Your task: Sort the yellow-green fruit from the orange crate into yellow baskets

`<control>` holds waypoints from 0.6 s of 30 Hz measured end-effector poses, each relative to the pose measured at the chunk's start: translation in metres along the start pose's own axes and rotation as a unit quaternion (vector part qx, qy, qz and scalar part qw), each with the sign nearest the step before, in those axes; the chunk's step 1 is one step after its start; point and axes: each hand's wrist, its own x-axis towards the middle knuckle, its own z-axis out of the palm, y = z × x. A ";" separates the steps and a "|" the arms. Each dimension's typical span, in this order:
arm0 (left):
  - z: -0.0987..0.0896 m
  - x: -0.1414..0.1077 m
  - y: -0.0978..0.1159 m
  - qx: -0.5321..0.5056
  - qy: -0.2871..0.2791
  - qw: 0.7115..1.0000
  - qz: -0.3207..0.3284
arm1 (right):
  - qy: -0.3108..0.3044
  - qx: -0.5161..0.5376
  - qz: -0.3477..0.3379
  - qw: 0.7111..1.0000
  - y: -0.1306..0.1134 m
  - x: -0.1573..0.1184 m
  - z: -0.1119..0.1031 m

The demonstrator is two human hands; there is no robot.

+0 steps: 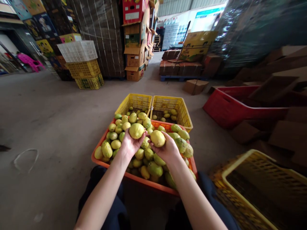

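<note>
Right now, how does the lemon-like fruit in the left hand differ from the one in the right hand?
The left fruit is more oval, the right fruit rounder. The left fruit also looks slightly larger than the right fruit. Both are mostly yellow and held above the orange crate.

Nothing legible. White label (132, 16) on red cardboard carton (134, 9) high in the stack: too small to read. Dark-green printed panel (132, 36) on brown cardboard carton (132, 30) beneath, likewise. Blue-and-white rectangular banner (208, 13) behind: washed out.

Yellow-green fruits (154, 169), orange crate (148, 183)
</note>
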 end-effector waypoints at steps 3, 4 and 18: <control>0.000 0.001 0.000 -0.015 -0.004 1.000 0.000 | 0.013 0.021 0.018 1.000 0.001 -0.002 0.004; -0.001 0.002 0.000 -0.015 -0.004 1.000 0.000 | 0.014 0.025 0.023 0.999 0.001 -0.003 0.005; -0.001 0.007 0.002 0.039 0.034 0.997 -0.052 | 0.020 0.043 0.042 0.998 -0.002 -0.006 0.008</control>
